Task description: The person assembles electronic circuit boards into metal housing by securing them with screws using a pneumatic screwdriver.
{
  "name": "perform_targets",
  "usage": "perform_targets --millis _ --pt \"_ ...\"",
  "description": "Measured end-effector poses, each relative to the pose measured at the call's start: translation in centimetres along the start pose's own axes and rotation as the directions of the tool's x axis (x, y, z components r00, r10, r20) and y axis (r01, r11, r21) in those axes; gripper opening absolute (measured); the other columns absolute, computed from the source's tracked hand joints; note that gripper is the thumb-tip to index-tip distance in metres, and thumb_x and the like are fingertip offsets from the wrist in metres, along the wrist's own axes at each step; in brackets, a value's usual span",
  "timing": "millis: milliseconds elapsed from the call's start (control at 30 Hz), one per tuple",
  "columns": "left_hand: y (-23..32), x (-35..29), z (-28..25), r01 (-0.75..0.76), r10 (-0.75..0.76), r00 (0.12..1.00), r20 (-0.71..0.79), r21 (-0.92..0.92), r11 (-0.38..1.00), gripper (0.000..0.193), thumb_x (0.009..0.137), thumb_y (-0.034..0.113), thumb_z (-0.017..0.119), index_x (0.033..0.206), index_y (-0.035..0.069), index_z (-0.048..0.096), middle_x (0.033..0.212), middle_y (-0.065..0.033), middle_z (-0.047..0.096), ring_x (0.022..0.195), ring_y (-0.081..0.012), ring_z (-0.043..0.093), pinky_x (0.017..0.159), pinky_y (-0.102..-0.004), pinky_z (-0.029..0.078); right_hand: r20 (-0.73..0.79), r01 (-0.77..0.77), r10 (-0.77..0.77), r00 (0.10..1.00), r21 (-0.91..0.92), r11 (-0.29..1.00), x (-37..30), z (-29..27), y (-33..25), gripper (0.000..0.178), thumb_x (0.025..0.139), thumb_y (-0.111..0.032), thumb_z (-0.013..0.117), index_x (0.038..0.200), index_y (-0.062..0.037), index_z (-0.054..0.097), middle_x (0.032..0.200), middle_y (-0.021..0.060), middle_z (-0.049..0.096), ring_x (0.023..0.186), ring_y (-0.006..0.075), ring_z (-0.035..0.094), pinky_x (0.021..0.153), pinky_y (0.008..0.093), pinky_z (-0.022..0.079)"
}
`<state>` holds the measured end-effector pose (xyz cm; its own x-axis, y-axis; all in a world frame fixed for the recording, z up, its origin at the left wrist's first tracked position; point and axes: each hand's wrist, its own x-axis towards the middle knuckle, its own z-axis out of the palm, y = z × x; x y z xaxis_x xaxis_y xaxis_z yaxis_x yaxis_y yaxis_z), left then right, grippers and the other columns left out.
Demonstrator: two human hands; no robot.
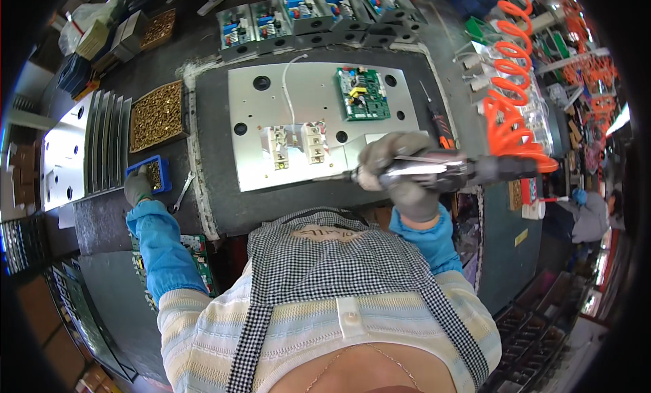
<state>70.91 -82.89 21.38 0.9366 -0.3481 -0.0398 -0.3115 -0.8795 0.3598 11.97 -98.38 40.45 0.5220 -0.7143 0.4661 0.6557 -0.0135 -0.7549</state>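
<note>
My gloved right hand (400, 172) is wrapped round a silver and black pneumatic screwdriver (434, 170), whose bit points left over the front edge of a metal plate (261, 159). On the plate sit a green circuit board (364, 94), two cream terminal blocks (314, 143) and a white cable (289, 88). Far to the left, my gloved left hand (138, 186) dips its fingers into a small blue tray (167, 179) of brass-coloured screws. Those fingers look drawn together; whatever is between them is hidden.
A wrench (184, 191) lies beside the blue tray. Behind it stand a box of brass fasteners (157, 118) and upright metal plates (102, 145). Finished-looking board units (298, 16) line the back. An orange coiled air hose (513, 74) hangs right, near an orange-handled screwdriver (442, 128).
</note>
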Motion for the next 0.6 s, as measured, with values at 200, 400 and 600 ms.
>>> perform_targets --millis 200,400,600 --pt "-4.7 3.2 1.7 0.191 -0.162 0.981 0.106 -0.668 0.719 0.032 0.098 0.033 0.069 0.111 0.005 0.076 0.097 -0.0115 0.075 0.094 -0.02 0.069 0.083 -0.0314 0.054 -0.239 0.163 -0.187 0.953 -0.117 0.98 -1.7 -3.5 -6.9 0.043 0.086 -0.011 0.071 0.126 -0.0127 0.058 0.106 0.0084 0.06 0.085 0.0218 0.062 0.093 0.0439 0.047" --pt "3.6 -4.7 -0.9 0.453 0.349 0.869 0.351 -0.849 -0.273 0.026 0.105 0.017 0.06 0.123 -0.002 0.063 0.099 -0.0053 0.064 0.086 -0.012 0.063 0.074 -0.0193 0.056 -0.368 0.289 -0.349 0.862 -0.207 0.935 -3.3 -6.4 -9.9 0.042 0.084 -0.013 0.067 0.125 -0.0127 0.057 0.109 0.0064 0.059 0.094 0.0193 0.059 0.098 0.0452 0.045" --pt "19.3 -27.0 -1.7 0.43 0.738 0.609 0.29 -0.903 0.0 0.039 0.104 0.009 0.057 0.141 -0.004 0.05 0.109 -0.0067 0.061 0.091 -0.012 0.061 0.078 -0.0193 0.055 -0.427 0.32 -0.33 0.842 -0.097 0.942 -3.5 -8.7 -11.0 0.041 0.085 -0.016 0.068 0.124 -0.0112 0.057 0.108 0.0057 0.058 0.095 0.0191 0.058 0.102 0.0472 0.047"
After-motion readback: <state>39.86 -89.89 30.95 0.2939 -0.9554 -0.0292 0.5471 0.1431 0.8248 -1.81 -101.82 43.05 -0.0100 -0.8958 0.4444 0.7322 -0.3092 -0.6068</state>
